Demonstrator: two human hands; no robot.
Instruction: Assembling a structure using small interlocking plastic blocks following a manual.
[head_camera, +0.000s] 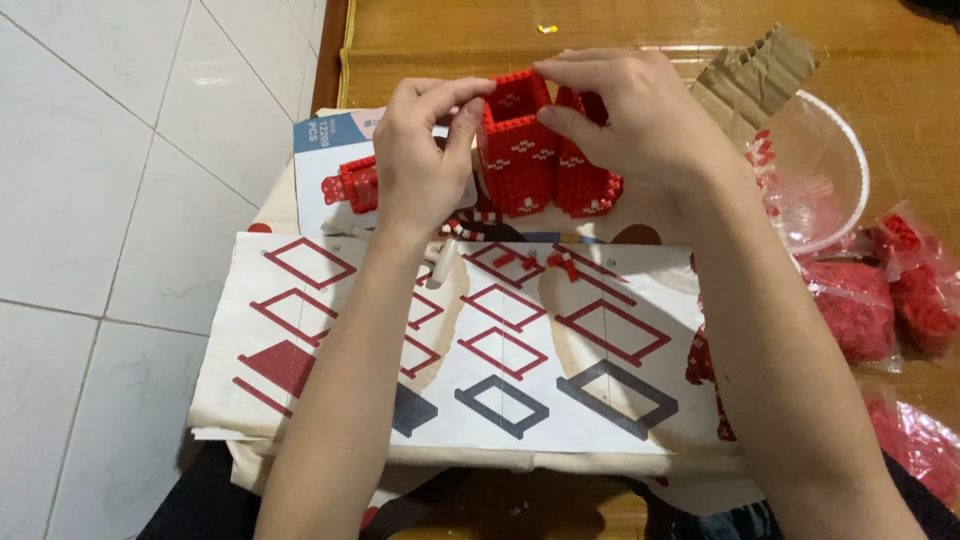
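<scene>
The red brick-built model (535, 150), a hollow, box-like piece with white patterning on its walls, stands upright between both hands at about twelve o'clock in the view, above the far edge of the instruction sheet (470, 350). Its open top faces up, and its walls run down toward the sheet.

The left hand (420, 165) sits at nine o'clock from the model, thumb and forefinger pinched on the upper left rim. The right hand (640, 125) comes over from three o'clock, its fingers (570, 72) curled across the top rim and pressed against the right half. Both hands touch the model; neither is nearer.

A smaller red brick section (358, 183) lies just beside the left hand at its nine o'clock. A clear plastic bowl (845, 170) and bags of red bricks (900, 290) lie at three o'clock on the wooden worktop (600, 25).
</scene>
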